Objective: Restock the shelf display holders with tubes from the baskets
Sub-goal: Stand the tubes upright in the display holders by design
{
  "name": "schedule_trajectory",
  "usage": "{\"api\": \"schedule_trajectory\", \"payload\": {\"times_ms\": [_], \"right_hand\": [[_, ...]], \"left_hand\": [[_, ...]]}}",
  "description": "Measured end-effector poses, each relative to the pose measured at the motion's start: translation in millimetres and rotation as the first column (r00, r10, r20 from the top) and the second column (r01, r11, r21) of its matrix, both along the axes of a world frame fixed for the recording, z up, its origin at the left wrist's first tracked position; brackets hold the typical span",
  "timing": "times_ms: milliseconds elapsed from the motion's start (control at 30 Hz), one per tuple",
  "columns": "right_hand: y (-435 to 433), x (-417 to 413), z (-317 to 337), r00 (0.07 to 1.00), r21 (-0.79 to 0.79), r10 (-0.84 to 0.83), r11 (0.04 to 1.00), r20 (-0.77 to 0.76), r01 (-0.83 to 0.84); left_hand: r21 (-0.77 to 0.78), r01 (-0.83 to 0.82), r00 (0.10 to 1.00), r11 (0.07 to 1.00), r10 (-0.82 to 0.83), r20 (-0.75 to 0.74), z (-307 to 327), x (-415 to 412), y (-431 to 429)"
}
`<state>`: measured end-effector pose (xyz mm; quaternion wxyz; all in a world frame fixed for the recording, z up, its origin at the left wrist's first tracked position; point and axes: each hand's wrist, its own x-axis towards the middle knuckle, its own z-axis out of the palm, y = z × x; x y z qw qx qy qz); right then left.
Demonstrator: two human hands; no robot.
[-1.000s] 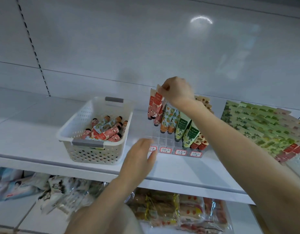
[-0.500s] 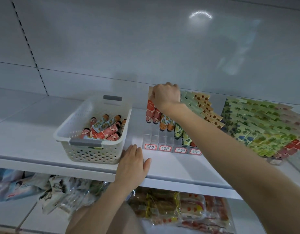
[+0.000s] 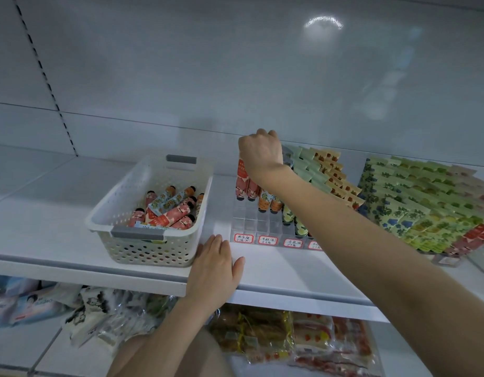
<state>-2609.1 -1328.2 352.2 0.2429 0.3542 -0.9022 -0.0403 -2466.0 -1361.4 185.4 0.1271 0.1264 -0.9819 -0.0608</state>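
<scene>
The right hand (image 3: 260,156) was curled over the tops of the pink tubes (image 3: 242,183), which stood upright in the back-left column of the display holder (image 3: 251,216). The left hand (image 3: 213,265) lay flat with fingers straight on the shelf (image 3: 276,270), just front-left of the holder, gripping nothing. The basket (image 3: 153,248), left of the holder, contained loose tubes (image 3: 175,210).

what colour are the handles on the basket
Grey handles on a white perforated basket; clearest in the head view.
</scene>
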Motion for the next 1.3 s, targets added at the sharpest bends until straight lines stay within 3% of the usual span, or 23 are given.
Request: {"api": "schedule_trajectory", "payload": {"times_ms": [467, 800, 867, 967, 1100, 1200, 1300], "right_hand": [[12, -8, -7, 0.997, -0.206, 0.075, 0.976, 0.024, -0.068], [21, -6, 4, 0.980, -0.353, 0.148, 0.931, 0.134, -0.093], [23, -2, 4, 0.958, -0.434, 0.205, 0.895, 0.199, -0.101], [21, 6, 6, 0.928, -0.518, 0.297, 0.843, 0.224, -0.145], [6, 21, 14, 0.879, -0.574, 0.365, 0.808, 0.307, -0.135], [-17, 32, 18, 0.794, -0.526, 0.378, 0.846, 0.476, -0.087], [-51, 37, 14, 0.725, -0.354, 0.258, 0.935, 0.638, -0.021]], "left_hand": [[0.006, 0.006, 1.000, 1.000, -0.006, -0.017, 2, 1, 1], [0.060, 0.092, 0.992, 0.994, -0.086, -0.090, 13, 4, 7], [0.064, 0.126, 0.974, 0.990, -0.111, -0.198, 26, 8, 11], [-0.042, 0.192, 0.865, 0.981, -0.189, -0.465, 50, 15, 12], [-0.081, 0.138, 0.800, 0.987, -0.159, -0.578, 98, 27, -18], [-0.010, -0.031, 0.885, 0.999, 0.022, -0.464, 121, 30, -57], [0.011, -0.204, 0.969, 0.979, 0.203, -0.142, 127, 19, -98]]}}
